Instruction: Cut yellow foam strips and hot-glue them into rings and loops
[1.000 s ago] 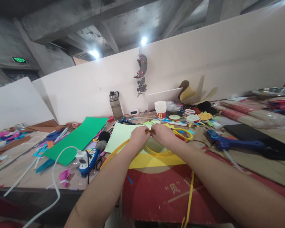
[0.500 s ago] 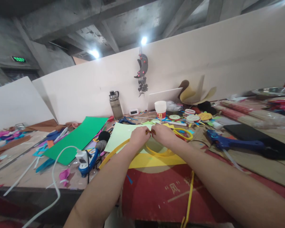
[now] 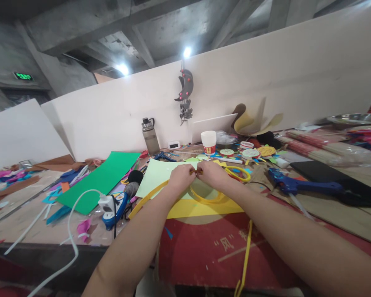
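Over the light green paper (image 3: 154,175), my left hand (image 3: 181,178) and my right hand (image 3: 212,176) meet with their fingertips pinched together. Both are closed on a narrow yellow strip (image 3: 150,198), which runs out to the left under my left forearm. It also hangs in a curve below the hands and loops at the right. What exactly lies between the fingertips is too small to make out. A yellow sheet (image 3: 200,211) lies under the hands, at the edge of a red printed board (image 3: 204,251). Another thin yellow strip (image 3: 246,255) dangles over that board's front.
Left of my arms are a green sheet (image 3: 102,181) and a blue power strip (image 3: 119,210) with a white cable (image 3: 74,243). Behind stand a bottle (image 3: 150,138) and a paper cup (image 3: 208,144). A blue glue gun (image 3: 303,186) lies at the right.
Almost nothing differs. Both hands stay pinched together at the same place, and the view has shifted very slightly.
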Demonstrator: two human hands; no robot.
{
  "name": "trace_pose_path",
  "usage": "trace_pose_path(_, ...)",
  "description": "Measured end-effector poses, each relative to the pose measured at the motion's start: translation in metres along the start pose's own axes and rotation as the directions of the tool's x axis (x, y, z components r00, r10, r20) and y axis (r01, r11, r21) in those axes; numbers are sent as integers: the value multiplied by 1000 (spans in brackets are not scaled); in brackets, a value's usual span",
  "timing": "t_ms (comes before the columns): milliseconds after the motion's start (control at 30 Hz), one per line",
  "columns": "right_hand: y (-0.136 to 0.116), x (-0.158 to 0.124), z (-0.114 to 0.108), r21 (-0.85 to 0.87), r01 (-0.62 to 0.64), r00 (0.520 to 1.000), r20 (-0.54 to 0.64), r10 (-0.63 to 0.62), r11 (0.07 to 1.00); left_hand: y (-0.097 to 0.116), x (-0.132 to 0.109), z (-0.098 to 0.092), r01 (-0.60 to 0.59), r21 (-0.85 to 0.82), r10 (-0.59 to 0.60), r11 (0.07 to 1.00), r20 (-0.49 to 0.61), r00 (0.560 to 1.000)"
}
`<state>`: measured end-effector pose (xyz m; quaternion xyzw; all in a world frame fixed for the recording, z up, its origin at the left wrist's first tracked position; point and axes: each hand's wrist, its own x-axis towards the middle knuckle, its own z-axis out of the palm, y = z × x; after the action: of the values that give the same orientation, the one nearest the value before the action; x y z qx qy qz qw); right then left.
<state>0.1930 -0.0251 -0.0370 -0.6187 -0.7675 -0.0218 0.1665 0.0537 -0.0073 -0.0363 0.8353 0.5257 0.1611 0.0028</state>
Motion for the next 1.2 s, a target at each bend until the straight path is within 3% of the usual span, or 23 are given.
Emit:
trace_pose_path(367,2,1,7,1,12,998,-56,-12,1000,-2,0,-1,-2,-6,2,1000,10,1000)
trace_pose_path(900,0,-1,7,-34,-23,998,-50,21,999,0,0,-3,-58,14,57,998,56,997)
trace_pose_path(1200,1,-1,10,-1,-65,996,-53,65,998,5,-1,-6,-36,-53,39,998,51,998)
